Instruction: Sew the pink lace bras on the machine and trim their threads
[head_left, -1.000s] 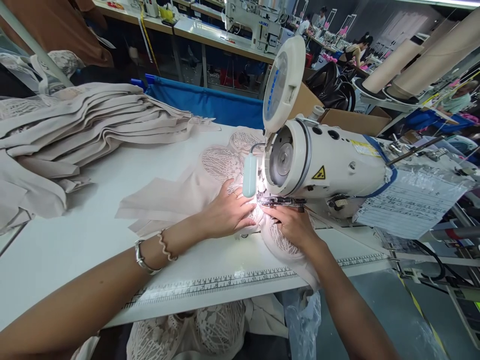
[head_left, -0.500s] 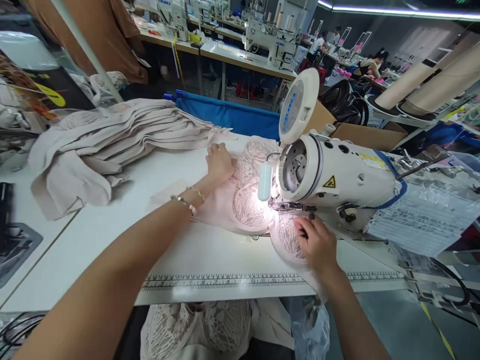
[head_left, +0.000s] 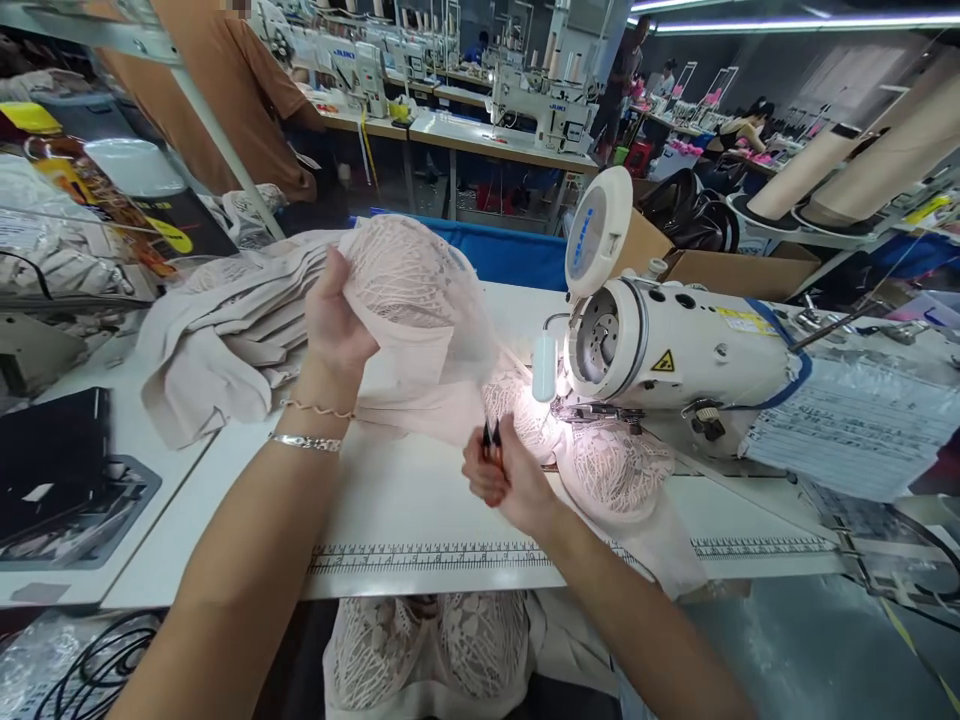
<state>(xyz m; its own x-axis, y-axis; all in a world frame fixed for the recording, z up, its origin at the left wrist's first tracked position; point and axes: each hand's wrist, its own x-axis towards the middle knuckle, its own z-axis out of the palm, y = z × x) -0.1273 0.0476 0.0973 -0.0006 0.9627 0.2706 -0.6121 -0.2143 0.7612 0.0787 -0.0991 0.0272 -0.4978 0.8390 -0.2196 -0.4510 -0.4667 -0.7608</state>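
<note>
My left hand (head_left: pixel 337 318) grips the edge of a pale pink lace bra (head_left: pixel 405 268), raised above the table with one cup facing up. Thread snips (head_left: pixel 492 452) with dark blades and orange handles are in my closed right hand (head_left: pixel 521 485), blades pointing up. Just right of the snips, another pale pink bra (head_left: pixel 615 468) lies under the head of a white sewing machine (head_left: pixel 690 345), lit by its lamp. Whether thread joins the two bras I cannot make out. A further lace bra (head_left: pixel 484 645) rests on my lap.
A heap of pale fabric pieces (head_left: pixel 225 335) lies at the left, behind my left forearm. A printed ruler (head_left: pixel 450 557) runs along the table's front edge. Blue cloth (head_left: pixel 510 252) hangs behind the table. A person in a brown shirt (head_left: pixel 202 100) is beyond it.
My left hand has moved left and up, lifting a bra off the table. My right hand has come left from the cup by the machine, and snips now show in it.
</note>
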